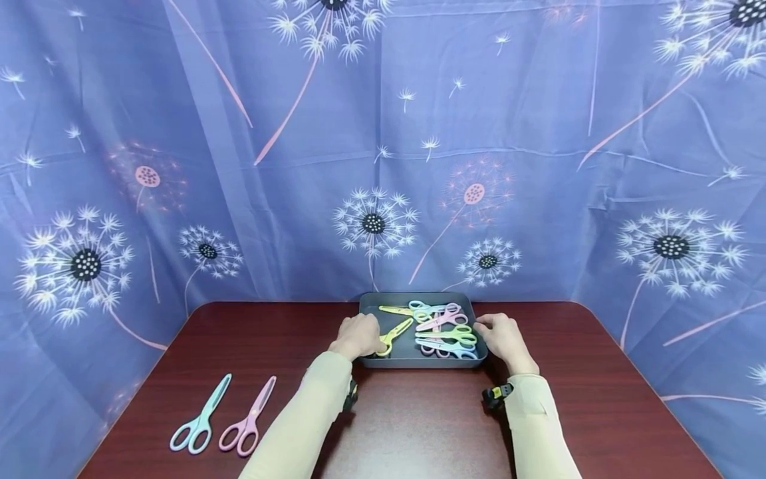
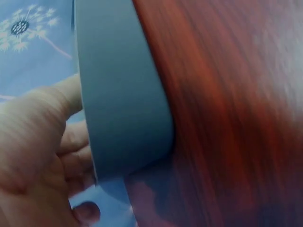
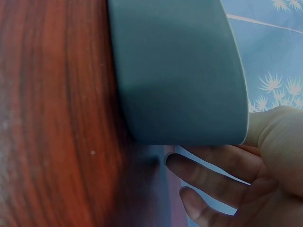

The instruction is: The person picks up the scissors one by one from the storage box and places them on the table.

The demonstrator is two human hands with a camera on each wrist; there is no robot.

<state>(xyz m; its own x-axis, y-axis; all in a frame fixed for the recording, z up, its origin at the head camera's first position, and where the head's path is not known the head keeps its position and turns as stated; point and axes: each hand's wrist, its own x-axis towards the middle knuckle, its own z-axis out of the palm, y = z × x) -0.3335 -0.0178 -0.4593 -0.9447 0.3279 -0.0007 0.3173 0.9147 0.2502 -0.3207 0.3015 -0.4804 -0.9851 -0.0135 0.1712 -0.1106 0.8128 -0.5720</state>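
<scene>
Now we find the grey tray [image 1: 419, 363], holding pastel scissors [image 1: 445, 334], at the table's [image 1: 407, 426] twelve o'clock; the left hand [image 1: 357, 332] clamps its nine-o'clock end, the right hand [image 1: 504, 338] its three-o'clock end. A blue pair [image 1: 208, 409] and a pink pair [image 1: 256, 407] lie at its eight o'clock.

A tray [image 1: 407, 363] is sitting midway along the far edge of the worktop [image 1: 598, 386], before a hanging cloth [image 1: 538, 166]. Inside, a scissors pile [image 1: 443, 334] is crowding the right side, a lone pair [image 1: 397, 332] lying towards the front-left corner. Near the worktop's left edge, an outer pair [image 1: 205, 416] is lying left of an inner pair [image 1: 252, 418].
</scene>
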